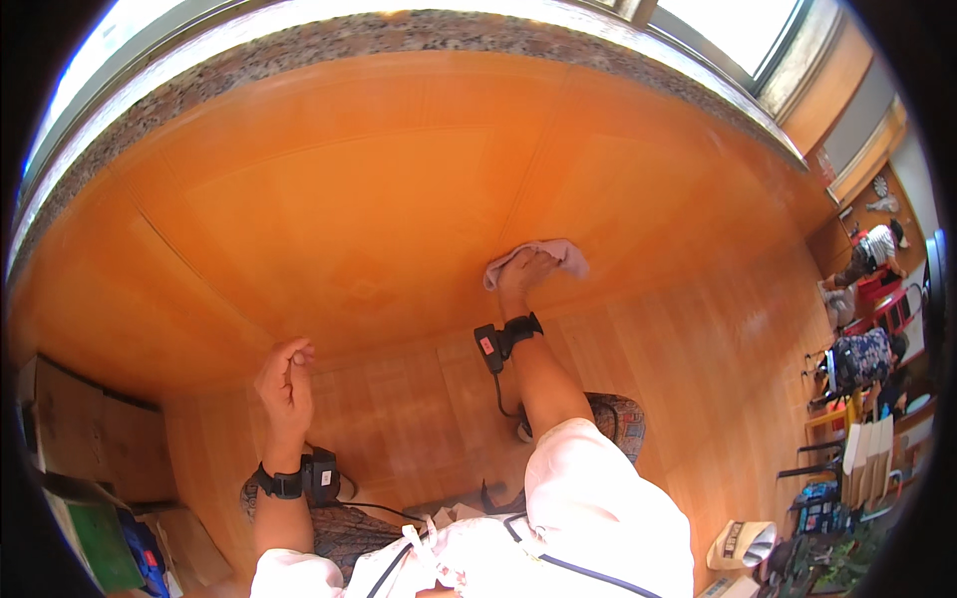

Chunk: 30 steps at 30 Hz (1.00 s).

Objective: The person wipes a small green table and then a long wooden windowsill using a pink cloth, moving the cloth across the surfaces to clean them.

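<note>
My right hand (527, 270) presses a pale pink cloth (564, 256) against the orange wooden panel (359, 202) in front of me, low on its surface. The cloth spreads out past the fingers on the right, and part of it is hidden beneath the hand. My left hand (286, 374) hangs near the panel's lower left part with its fingers curled in. Nothing shows in it. Each wrist wears a black strap with a small device and a cable.
A speckled stone sill (419, 34) tops the panel under the windows. Cardboard boxes (105, 430) stand at the left on the wooden floor (389, 418). A paper bag (740, 544) is at the lower right. Several people, a red chair (893, 308) and other furniture are farther right.
</note>
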{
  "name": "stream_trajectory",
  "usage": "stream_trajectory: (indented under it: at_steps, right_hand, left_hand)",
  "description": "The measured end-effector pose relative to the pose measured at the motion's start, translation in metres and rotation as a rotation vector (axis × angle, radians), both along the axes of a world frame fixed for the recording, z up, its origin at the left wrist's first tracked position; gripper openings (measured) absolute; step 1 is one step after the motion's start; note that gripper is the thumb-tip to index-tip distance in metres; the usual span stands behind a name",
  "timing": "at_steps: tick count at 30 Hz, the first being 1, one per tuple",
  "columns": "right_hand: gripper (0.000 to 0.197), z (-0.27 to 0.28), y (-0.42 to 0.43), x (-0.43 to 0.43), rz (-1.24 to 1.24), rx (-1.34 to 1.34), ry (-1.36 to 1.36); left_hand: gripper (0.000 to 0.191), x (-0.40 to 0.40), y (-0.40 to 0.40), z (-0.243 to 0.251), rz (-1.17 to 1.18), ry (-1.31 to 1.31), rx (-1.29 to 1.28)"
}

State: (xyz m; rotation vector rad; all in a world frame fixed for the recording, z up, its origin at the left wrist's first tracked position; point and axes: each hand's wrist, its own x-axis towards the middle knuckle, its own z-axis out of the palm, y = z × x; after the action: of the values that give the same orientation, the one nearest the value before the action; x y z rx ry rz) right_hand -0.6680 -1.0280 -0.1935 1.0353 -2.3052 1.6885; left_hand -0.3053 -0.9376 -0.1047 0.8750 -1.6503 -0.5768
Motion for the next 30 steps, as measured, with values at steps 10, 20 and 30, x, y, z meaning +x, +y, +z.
stream_trajectory:
  at_steps: [10,20,30]
  right_hand:
    - [0.053,0.183,-0.007,-0.018,-0.186,-0.489,0.516]
    - [0.052,-0.020,0.005,0.010,-0.201,-0.198,-0.247]
    - [0.054,0.150,-0.004,0.094,0.139,-0.281,0.633]
  left_hand:
    - [0.017,0.001,0.000,-0.013,-0.037,-0.109,0.011]
    - [0.017,-0.009,0.000,-0.008,-0.097,-0.055,0.103]
    - [0.014,-0.010,-0.002,-0.009,-0.057,-0.141,0.092]
